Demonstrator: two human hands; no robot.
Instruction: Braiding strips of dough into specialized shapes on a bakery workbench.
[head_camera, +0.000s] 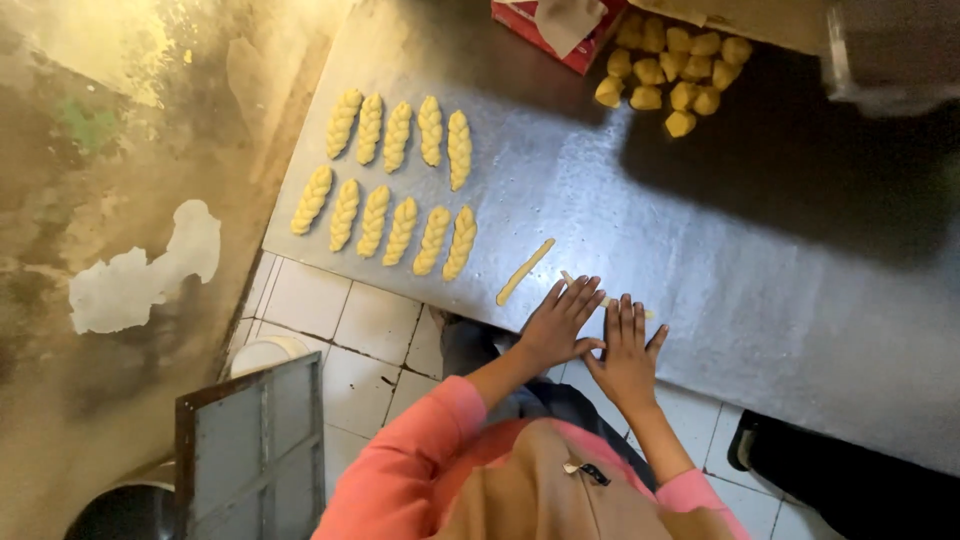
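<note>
A red cardboard box (545, 30) stands at the far edge of the metal desk (700, 230); pale paper shows at its open top, and its contents cannot be told. Just beside it lies a pile of yellow dough lumps (675, 75), loose on the desk surface.

Eleven braided dough pieces (390, 185) lie in two rows toward the left end of the desk, five in the far row and six in the near row, close to the left and near edges. A single rolled dough strip (525, 271) lies at a slant between the braids and the hands. The broad middle and right part of the desk surface is bare metal, partly in shadow. Below the near edge is a white tiled floor (330, 310).

The left hand (560, 322) is open, fingers spread flat, palm down on a second dough strip (606, 300) near the front edge of the desk. The right hand (626, 350) is likewise open and flat, pressing on the same strip just beside the left. Neither hand grips anything.
</note>
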